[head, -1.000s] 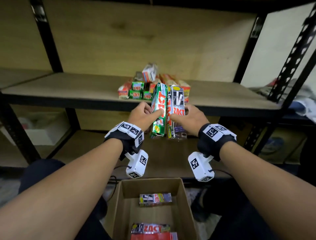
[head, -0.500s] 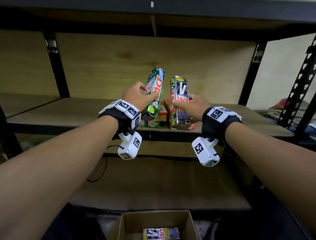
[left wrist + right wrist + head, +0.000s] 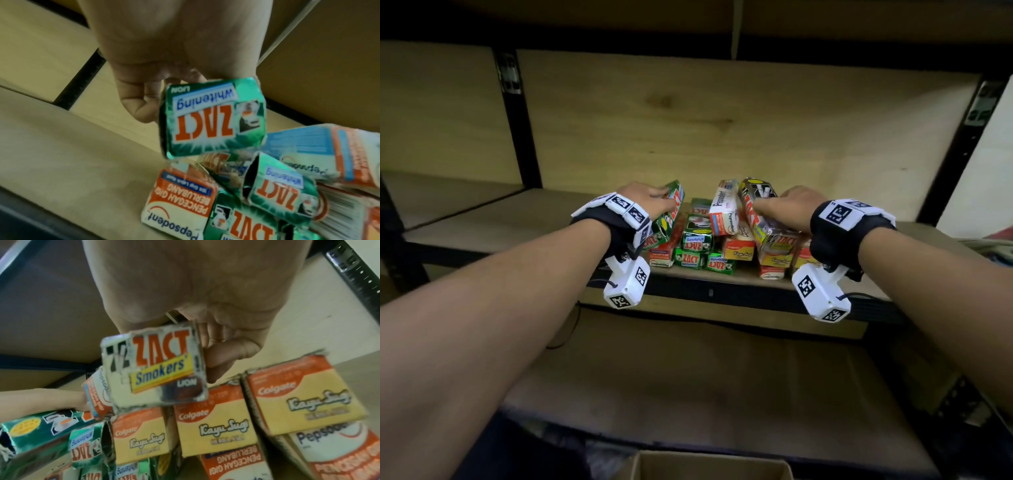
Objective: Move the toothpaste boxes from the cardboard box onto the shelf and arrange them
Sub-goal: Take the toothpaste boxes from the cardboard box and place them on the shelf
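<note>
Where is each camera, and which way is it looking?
Head: on the person's head, facing the shelf; shows both arms and hands.
Left wrist: under the left hand, facing the green Zact box.
Right wrist: under the right hand, facing the Zact Smokers box.
Shared: every view shows the pile of boxes.

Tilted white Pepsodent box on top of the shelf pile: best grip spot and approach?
Pinch the white Pepsodent box across its long narrow sides near the upper end, coming from above and the front. It leans upright between the two held boxes, so its top stands free while its base is wedged among the stacked boxes.
</note>
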Demonstrator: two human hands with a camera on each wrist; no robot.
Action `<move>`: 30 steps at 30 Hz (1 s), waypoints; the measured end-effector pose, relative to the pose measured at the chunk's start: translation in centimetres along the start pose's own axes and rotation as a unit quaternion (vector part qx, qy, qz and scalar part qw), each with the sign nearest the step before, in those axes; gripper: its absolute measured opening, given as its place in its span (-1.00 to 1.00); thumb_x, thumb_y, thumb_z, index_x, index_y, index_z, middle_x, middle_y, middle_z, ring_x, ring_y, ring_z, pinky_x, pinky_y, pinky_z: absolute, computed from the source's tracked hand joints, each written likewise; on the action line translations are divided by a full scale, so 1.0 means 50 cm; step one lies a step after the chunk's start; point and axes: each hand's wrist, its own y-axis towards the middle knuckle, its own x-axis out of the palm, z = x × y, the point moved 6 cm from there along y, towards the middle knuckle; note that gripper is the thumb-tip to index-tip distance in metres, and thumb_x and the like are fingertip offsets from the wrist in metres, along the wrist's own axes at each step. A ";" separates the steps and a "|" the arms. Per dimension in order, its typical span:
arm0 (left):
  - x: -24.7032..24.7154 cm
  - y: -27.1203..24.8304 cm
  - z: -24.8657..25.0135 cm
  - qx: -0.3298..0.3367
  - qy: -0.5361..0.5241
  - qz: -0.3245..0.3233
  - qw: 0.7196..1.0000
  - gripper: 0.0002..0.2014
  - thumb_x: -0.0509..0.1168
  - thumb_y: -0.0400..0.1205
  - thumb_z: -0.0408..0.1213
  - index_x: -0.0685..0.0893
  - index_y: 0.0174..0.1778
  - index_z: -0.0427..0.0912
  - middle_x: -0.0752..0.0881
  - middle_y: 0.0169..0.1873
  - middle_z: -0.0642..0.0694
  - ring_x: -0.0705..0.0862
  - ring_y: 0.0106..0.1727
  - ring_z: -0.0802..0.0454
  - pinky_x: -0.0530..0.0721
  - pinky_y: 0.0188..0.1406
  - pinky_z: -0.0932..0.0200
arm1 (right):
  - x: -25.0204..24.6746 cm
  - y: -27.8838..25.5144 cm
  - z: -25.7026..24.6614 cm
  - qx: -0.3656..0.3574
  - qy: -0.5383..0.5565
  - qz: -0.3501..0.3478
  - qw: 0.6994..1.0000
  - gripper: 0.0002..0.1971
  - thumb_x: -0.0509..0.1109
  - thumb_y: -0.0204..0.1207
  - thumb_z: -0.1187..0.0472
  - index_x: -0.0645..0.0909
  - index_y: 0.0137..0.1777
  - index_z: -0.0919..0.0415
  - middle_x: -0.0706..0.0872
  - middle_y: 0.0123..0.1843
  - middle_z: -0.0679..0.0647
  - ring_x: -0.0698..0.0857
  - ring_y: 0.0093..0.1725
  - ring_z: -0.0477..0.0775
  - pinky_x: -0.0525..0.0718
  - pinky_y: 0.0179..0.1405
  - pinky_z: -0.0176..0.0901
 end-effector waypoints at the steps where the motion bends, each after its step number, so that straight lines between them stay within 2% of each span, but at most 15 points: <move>1: 0.007 0.006 -0.003 0.002 0.006 -0.005 1.000 -0.46 0.34 0.48 0.24 0.61 0.41 0.31 0.60 0.46 0.08 0.68 0.21 -0.02 0.68 0.25 0.09 | 0.004 0.007 0.000 0.002 0.000 0.001 1.000 -0.54 0.37 0.39 -0.33 0.62 -0.30 0.10 0.67 -0.30 0.10 0.59 -0.34 0.13 0.45 -0.34 -0.19; 3: 0.024 0.022 -0.011 0.002 0.014 -0.012 1.000 -0.49 0.32 0.51 0.25 0.63 0.40 0.28 0.58 0.48 0.06 0.65 0.31 -0.05 0.63 0.31 0.11 | 0.010 0.020 -0.001 0.003 0.002 0.004 1.000 -0.59 0.36 0.44 -0.30 0.64 -0.24 0.07 0.64 -0.26 0.11 0.57 -0.34 0.10 0.46 -0.32 -0.18; 5: 0.043 0.034 -0.012 0.006 0.033 -0.029 0.999 -0.50 0.27 0.55 0.29 0.62 0.41 0.30 0.55 0.50 0.06 0.61 0.38 -0.09 0.54 0.25 0.20 | 0.018 0.036 0.003 0.011 0.006 0.006 1.000 -0.49 0.36 0.42 -0.34 0.69 -0.06 0.15 0.69 -0.10 0.13 0.65 -0.20 0.10 0.61 -0.15 -0.13; 7: 0.056 0.043 -0.010 0.008 0.040 -0.037 0.998 -0.50 0.25 0.57 0.30 0.60 0.42 0.30 0.53 0.52 0.07 0.59 0.41 -0.10 0.48 0.17 0.22 | 0.023 0.046 0.003 0.019 0.005 0.012 1.000 -0.43 0.35 0.39 -0.37 0.64 -0.03 0.19 0.70 -0.02 0.15 0.69 -0.11 0.15 0.71 0.01 -0.01; 8: 0.061 0.048 -0.009 0.010 0.041 -0.039 0.998 -0.50 0.24 0.58 0.30 0.60 0.43 0.28 0.53 0.52 0.07 0.58 0.42 -0.09 0.48 0.21 0.22 | 0.024 0.048 0.000 0.022 0.000 0.014 1.000 -0.41 0.34 0.37 -0.39 0.63 -0.04 0.20 0.71 -0.01 0.16 0.70 -0.11 0.17 0.74 0.06 0.04; 10: 0.074 0.056 -0.004 0.019 0.047 -0.039 0.998 -0.49 0.22 0.59 0.32 0.62 0.43 0.24 0.54 0.51 0.06 0.57 0.44 -0.09 0.50 0.33 0.16 | 0.027 0.050 -0.005 0.030 -0.013 0.014 0.999 -0.36 0.31 0.37 -0.43 0.58 -0.01 0.21 0.69 0.00 0.15 0.68 -0.12 0.16 0.72 0.10 0.04; 13: 0.081 0.052 0.004 0.031 0.061 -0.033 0.997 -0.51 0.18 0.65 0.26 0.63 0.44 0.17 0.55 0.50 0.01 0.56 0.46 -0.10 0.49 0.38 0.13 | 0.028 0.041 -0.015 0.027 -0.038 0.008 0.999 -0.32 0.20 0.44 -0.50 0.55 0.10 0.16 0.64 0.04 0.17 0.68 -0.07 0.21 0.69 0.12 0.01; 15: 0.077 0.044 0.009 0.032 0.073 -0.036 0.996 -0.51 0.17 0.67 0.22 0.61 0.47 0.12 0.54 0.51 0.00 0.55 0.46 -0.11 0.49 0.39 0.12 | 0.027 0.033 -0.015 0.026 -0.028 0.003 0.999 -0.20 0.13 0.41 -0.55 0.58 0.13 0.23 0.70 0.06 0.19 0.75 -0.05 0.27 0.73 0.15 0.13; 17: 0.069 0.033 0.013 0.034 0.088 -0.040 0.995 -0.53 0.19 0.68 0.17 0.62 0.45 0.07 0.57 0.49 -0.01 0.58 0.42 -0.09 0.53 0.37 0.11 | 0.022 0.024 -0.012 0.024 -0.014 0.004 1.000 -0.15 0.09 0.39 -0.56 0.64 0.18 0.24 0.74 0.04 0.21 0.80 -0.11 0.30 0.77 0.11 0.19; 21: 0.047 0.000 0.020 0.032 0.103 -0.042 0.993 -0.60 0.25 0.67 0.09 0.69 0.35 0.00 0.66 0.36 0.00 0.64 0.29 -0.05 0.62 0.28 0.11 | 0.004 -0.016 -0.011 0.032 0.025 0.007 0.999 -0.35 0.16 0.56 -0.39 0.58 0.14 0.25 0.72 -0.06 0.18 0.84 -0.25 0.26 0.83 -0.03 0.19; 23: 0.038 -0.020 0.023 0.030 0.100 -0.044 0.994 -0.64 0.28 0.66 0.07 0.72 0.29 0.02 0.69 0.31 0.02 0.67 0.22 -0.03 0.64 0.24 0.13 | 0.000 -0.037 -0.008 0.040 0.069 -0.007 0.997 -0.46 0.23 0.62 -0.27 0.54 0.12 0.29 0.71 -0.09 0.20 0.84 -0.22 0.26 0.84 -0.09 0.22; 25: 0.028 -0.042 0.027 0.030 0.101 -0.046 0.993 -0.68 0.28 0.66 0.07 0.75 0.24 0.04 0.71 0.29 0.05 0.67 0.15 0.00 0.62 0.13 0.21 | -0.005 -0.062 -0.004 0.043 0.081 -0.019 0.996 -0.48 0.24 0.66 -0.18 0.54 0.19 0.35 0.74 -0.05 0.25 0.84 -0.17 0.28 0.83 -0.09 0.27; 27: 0.018 -0.064 0.030 0.029 0.105 -0.045 0.993 -0.70 0.28 0.65 0.08 0.76 0.19 0.05 0.71 0.25 0.06 0.66 0.07 0.02 0.58 0.02 0.25 | -0.011 -0.088 -0.002 0.033 0.080 -0.023 0.996 -0.56 0.23 0.70 -0.08 0.58 0.22 0.35 0.76 0.00 0.27 0.80 -0.20 0.26 0.82 -0.06 0.29; 30: 0.005 -0.098 0.033 0.028 0.113 -0.040 0.992 -0.70 0.27 0.67 0.09 0.77 0.13 0.02 0.73 0.05 0.05 0.66 -0.06 0.04 0.60 -0.05 0.23 | -0.019 -0.126 0.005 0.012 0.086 -0.010 0.996 -0.70 0.25 0.71 0.07 0.58 0.17 0.33 0.77 -0.02 0.27 0.73 -0.29 0.23 0.82 -0.08 0.31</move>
